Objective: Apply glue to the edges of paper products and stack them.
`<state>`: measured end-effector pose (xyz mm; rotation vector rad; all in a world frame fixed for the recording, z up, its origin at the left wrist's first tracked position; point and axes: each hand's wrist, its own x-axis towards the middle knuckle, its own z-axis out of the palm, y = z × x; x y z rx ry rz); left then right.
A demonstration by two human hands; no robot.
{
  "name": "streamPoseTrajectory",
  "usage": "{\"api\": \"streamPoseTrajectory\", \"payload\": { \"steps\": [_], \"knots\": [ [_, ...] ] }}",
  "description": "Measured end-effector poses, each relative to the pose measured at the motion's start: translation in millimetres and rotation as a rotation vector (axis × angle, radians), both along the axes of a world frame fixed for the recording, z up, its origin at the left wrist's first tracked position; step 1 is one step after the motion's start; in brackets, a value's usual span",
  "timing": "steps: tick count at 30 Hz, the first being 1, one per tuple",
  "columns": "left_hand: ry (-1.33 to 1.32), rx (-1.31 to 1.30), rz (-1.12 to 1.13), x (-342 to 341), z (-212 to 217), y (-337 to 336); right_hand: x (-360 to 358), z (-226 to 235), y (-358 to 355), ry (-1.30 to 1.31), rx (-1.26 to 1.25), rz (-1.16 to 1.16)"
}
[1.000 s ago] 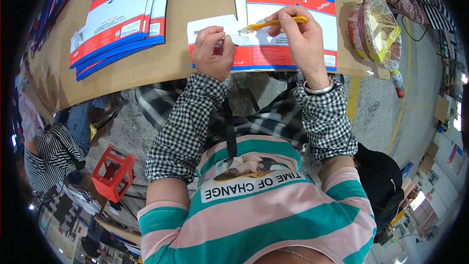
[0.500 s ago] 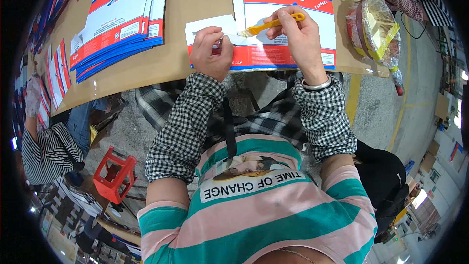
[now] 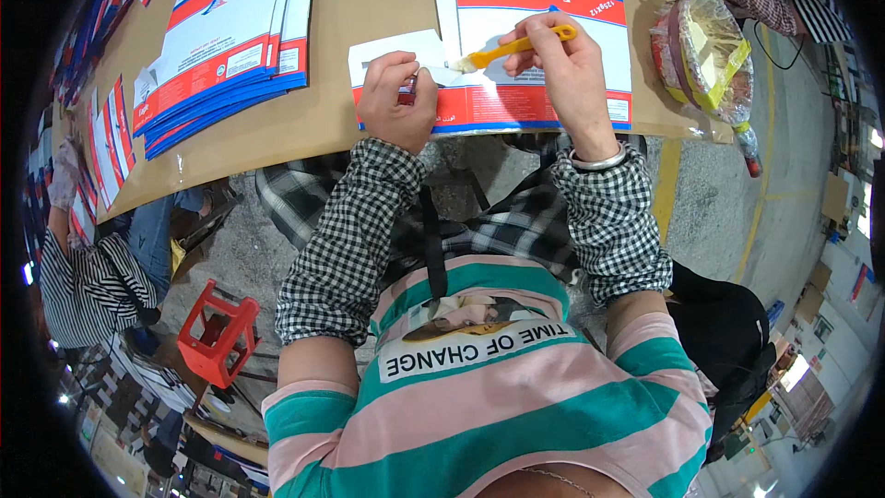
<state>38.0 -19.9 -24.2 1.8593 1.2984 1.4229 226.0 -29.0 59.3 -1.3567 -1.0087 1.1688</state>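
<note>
A flat printed carton (image 3: 539, 55) in red, white and blue lies in front of me at the table's near edge. My left hand (image 3: 398, 103) rests on its left part, fingers curled in and thumb against them, on a white carton flap (image 3: 398, 44). In my right hand (image 3: 567, 74) is a small brush (image 3: 502, 51) with a yellow handle, gripped between thumb and fingers. Its pale bristles touch or hover just over the white flap beside my left thumb; I cannot tell which.
A stack of similar flat cartons (image 3: 230, 46) lies to the left on the brown tabletop (image 3: 369, 0). On the right stands a plastic-wrapped round container (image 3: 705, 60). A red stool (image 3: 218, 334) is on the floor at left. Co-workers (image 3: 97, 281) are near both sides.
The brush and both my hands have hardly moved; the bristles are at almost the same spot by the flap. The co-worker's arm at left has shifted slightly.
</note>
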Motion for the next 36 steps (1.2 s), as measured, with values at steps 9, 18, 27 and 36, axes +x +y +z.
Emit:
{"api": "streamPoseTrajectory", "payload": {
  "steps": [9,18,27,36],
  "knots": [
    [-0.006,0.036,0.014,0,-1,3,-1,5,-1,-0.031,0.003,0.039],
    [-0.002,-0.147,-0.025,2,9,6,32,26,-18,0.071,0.164,-0.239],
    [0.35,-0.389,0.027,9,11,16,45,31,-66,0.145,0.149,-0.34],
    [0.045,-0.015,0.1,16,12,-47,55,36,-98,0.184,0.226,-0.424]
  ]
}}
